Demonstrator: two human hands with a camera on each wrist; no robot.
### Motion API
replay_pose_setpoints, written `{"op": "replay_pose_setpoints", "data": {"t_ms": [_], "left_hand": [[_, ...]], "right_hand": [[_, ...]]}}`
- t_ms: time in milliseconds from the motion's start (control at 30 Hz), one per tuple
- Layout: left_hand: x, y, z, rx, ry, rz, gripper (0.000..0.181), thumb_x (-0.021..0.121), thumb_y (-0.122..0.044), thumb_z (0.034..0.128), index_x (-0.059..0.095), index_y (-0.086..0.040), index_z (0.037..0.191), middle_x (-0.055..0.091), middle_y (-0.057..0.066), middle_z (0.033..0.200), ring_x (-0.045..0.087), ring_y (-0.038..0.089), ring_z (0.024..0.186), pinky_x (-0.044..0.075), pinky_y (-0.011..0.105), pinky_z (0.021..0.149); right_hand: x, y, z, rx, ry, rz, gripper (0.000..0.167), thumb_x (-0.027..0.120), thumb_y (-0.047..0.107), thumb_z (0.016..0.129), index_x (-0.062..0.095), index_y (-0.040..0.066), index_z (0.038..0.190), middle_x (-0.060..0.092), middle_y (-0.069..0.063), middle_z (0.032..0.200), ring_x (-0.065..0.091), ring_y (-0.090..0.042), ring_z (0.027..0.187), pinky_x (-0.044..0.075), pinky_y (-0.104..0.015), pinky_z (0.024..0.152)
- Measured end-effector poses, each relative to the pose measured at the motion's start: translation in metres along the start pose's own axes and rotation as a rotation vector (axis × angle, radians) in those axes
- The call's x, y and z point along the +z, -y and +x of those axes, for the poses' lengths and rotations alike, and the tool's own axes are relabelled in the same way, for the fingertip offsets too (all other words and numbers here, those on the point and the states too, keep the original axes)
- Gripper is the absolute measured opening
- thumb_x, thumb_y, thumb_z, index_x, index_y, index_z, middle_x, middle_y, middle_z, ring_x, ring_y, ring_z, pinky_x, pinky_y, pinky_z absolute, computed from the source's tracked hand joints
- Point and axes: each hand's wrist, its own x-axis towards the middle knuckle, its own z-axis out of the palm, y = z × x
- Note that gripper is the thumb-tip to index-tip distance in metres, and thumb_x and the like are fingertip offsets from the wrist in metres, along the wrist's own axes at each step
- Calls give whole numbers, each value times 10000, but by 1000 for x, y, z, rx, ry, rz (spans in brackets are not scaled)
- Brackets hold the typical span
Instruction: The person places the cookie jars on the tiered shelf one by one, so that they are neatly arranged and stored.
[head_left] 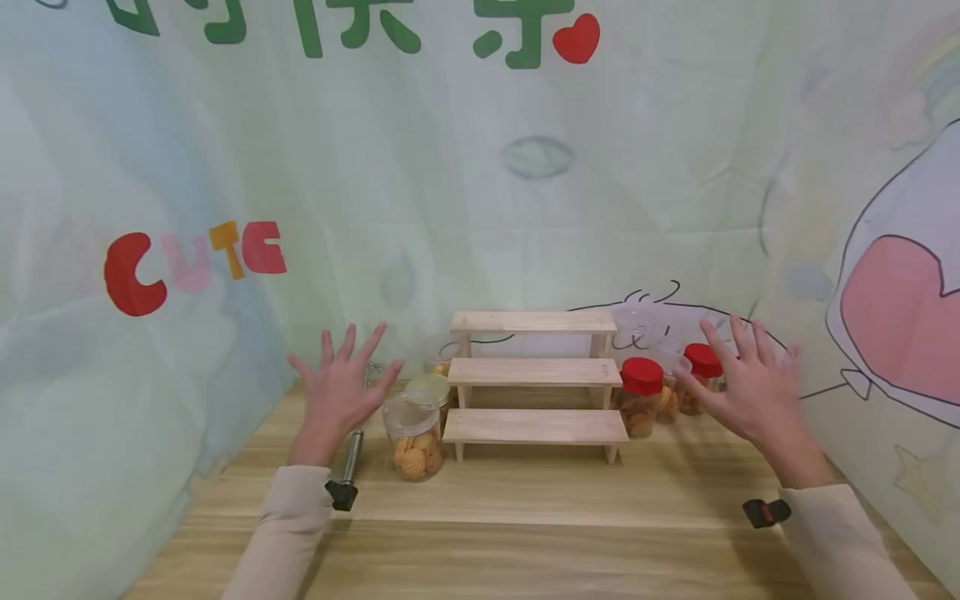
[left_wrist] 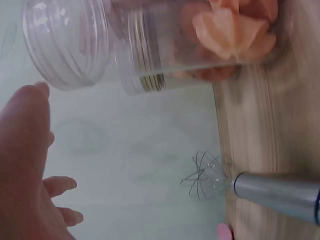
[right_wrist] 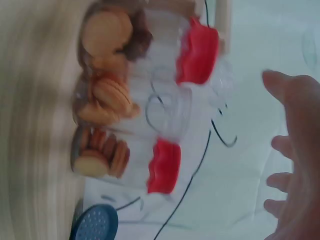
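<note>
My left hand (head_left: pixel 341 396) is raised with fingers spread, left of a clear-lidded jar of cookies (head_left: pixel 417 454), and holds nothing. Behind that jar stands one with a pale green lid (head_left: pixel 430 387). In the left wrist view a whisk (left_wrist: pixel 277 194) lies below the hand (left_wrist: pixel 25 165). My right hand (head_left: pixel 757 396), also spread and empty, hovers by the red-lidded jars (head_left: pixel 641 396). The right wrist view shows three jars of cookies and macarons (right_wrist: pixel 107 100) beside the hand (right_wrist: pixel 297 155), none touched.
A three-step wooden rack (head_left: pixel 536 427) stands mid-table between the jar groups. A blue perforated utensil (right_wrist: pixel 96 223) is at the right wrist view's bottom. Printed cloth (head_left: pixel 450 167) hangs behind and at both sides of the wooden table (head_left: pixel 480 550).
</note>
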Motion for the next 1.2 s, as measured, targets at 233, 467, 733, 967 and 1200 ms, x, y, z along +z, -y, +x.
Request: {"op": "replay_pose_setpoints", "data": {"t_ms": [233, 467, 733, 967, 1200], "left_hand": [[-2, -10, -14, -10, 20, -334, 707, 457, -641, 1103, 301, -333, 1720, 401, 201, 1726, 369, 556, 1561, 210, 854, 1208], [2, -20, -32, -6, 77, -654, 564, 521, -475, 1138, 514, -85, 1544, 618, 200, 1508, 632, 421, 1339, 570, 586, 1058], [18, -12, -42, 17, 241, -738, 453, 644, -384, 1094, 539, -67, 1401, 625, 167, 1414, 623, 366, 1318, 546, 346, 935], [26, 0, -45, 60, 347, -811, 765, 901, -294, 900, 468, -73, 1492, 588, 211, 1479, 612, 385, 1294, 575, 316, 884], [27, 0, -47, 124, 389, -808, 764, 964, -297, 834, 530, -83, 1425, 677, 137, 1325, 656, 288, 1185, 588, 387, 921]], "right_hand": [[23, 35, -15, -82, -213, 292, 516, 781, 264, 983, 650, 58, 1439, 658, -256, 1425, 649, -443, 1253, 550, -679, 1050], [49, 60, -31, 51, 29, 658, 191, 768, 192, 1019, 772, 38, 1133, 815, -127, 1016, 773, -215, 859, 591, -179, 716], [70, 66, -44, 213, 249, 758, 276, 783, 220, 1007, 774, -6, 1164, 812, -142, 1066, 741, -170, 926, 577, -188, 766], [80, 67, -45, 325, 311, 952, 387, 776, 212, 1023, 725, -97, 1251, 807, -191, 1099, 795, -178, 891, 650, -249, 787], [91, 69, -46, 388, 341, 1080, 487, 777, 237, 1025, 669, -109, 1350, 789, -208, 1207, 813, -211, 962, 671, -324, 872]]}}
